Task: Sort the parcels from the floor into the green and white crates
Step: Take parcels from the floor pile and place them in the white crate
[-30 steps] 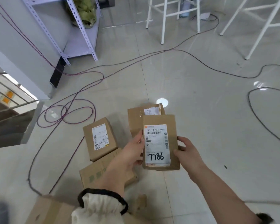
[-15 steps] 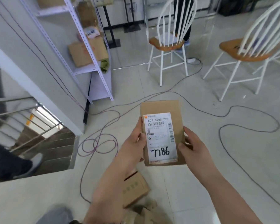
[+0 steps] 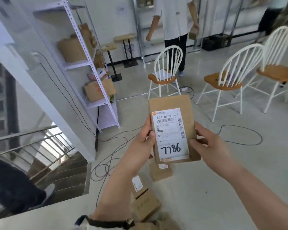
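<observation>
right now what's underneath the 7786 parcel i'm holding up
Below the held parcel a brown parcel lies on the floor, with only its near part and a label corner showing. Its far end is hidden behind the held parcel.

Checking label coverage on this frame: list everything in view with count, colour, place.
held parcel: 1, brown, white label marked 7786, between both hands
floor parcels: at least 3, brown, on the floor below the hands
chairs: 3, white frames, wooden seats, mid-floor
shelf rack: 1, white, left, holding cardboard boxes
cables: several, dark, looped on the floor
stools: 2, wooden tops, dark legs, near the far wall
other person: 1, white top, dark trousers, background
stair railing: 1, metal, lower left
left hand: grips the parcel's left edge
right hand: grips the parcel's right edge
</observation>
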A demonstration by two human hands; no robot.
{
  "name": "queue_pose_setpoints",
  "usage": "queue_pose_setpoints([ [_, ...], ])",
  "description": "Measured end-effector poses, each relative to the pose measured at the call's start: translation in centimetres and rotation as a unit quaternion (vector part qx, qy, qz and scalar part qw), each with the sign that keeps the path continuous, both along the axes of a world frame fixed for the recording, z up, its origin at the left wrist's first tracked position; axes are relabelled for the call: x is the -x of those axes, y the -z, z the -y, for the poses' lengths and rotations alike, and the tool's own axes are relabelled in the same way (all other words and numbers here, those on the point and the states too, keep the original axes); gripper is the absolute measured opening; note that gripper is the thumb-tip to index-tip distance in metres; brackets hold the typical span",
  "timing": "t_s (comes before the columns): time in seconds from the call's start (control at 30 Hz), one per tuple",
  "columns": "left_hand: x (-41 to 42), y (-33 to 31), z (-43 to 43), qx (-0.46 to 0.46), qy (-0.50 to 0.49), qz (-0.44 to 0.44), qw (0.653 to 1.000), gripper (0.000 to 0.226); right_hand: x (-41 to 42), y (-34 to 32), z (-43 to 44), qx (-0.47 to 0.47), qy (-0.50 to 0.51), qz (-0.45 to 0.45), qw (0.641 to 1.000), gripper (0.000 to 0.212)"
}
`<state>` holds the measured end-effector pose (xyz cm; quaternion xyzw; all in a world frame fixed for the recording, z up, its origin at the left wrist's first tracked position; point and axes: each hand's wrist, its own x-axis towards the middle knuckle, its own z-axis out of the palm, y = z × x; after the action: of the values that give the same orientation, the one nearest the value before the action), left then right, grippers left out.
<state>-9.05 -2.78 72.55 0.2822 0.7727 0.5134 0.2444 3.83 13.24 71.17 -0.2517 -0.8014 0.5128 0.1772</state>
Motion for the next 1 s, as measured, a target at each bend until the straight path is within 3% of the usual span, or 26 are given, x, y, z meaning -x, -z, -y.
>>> queue_pose_setpoints([
  [0.33, -3.5, -2.7, -2.8, -0.015, 0.049, -0.034, 0.998, 0.050, -6.3, -3.1, -1.3, -0.018, 0.058, -0.045, 0.997, 0.053],
  [0.63, -15.7, -3.1, -13.0, -0.037, 0.208, -0.022, 0.977, 0.050, -22.2, -3.9, -6.1, -0.053, 0.195, -0.036, 0.979, 0.054],
  [0.77, -24.7, -3.0, -18.8, -0.041, 0.327, -0.009, 0.944, 0.050, -32.9, -4.8, -7.2, -0.072, 0.298, -0.030, 0.951, 0.068],
  [1.0, -42.8, -3.6, -26.0, -0.071, 0.546, 0.014, 0.834, 0.053, -50.6, -4.9, -4.4, -0.061, 0.536, -0.019, 0.842, 0.052],
])
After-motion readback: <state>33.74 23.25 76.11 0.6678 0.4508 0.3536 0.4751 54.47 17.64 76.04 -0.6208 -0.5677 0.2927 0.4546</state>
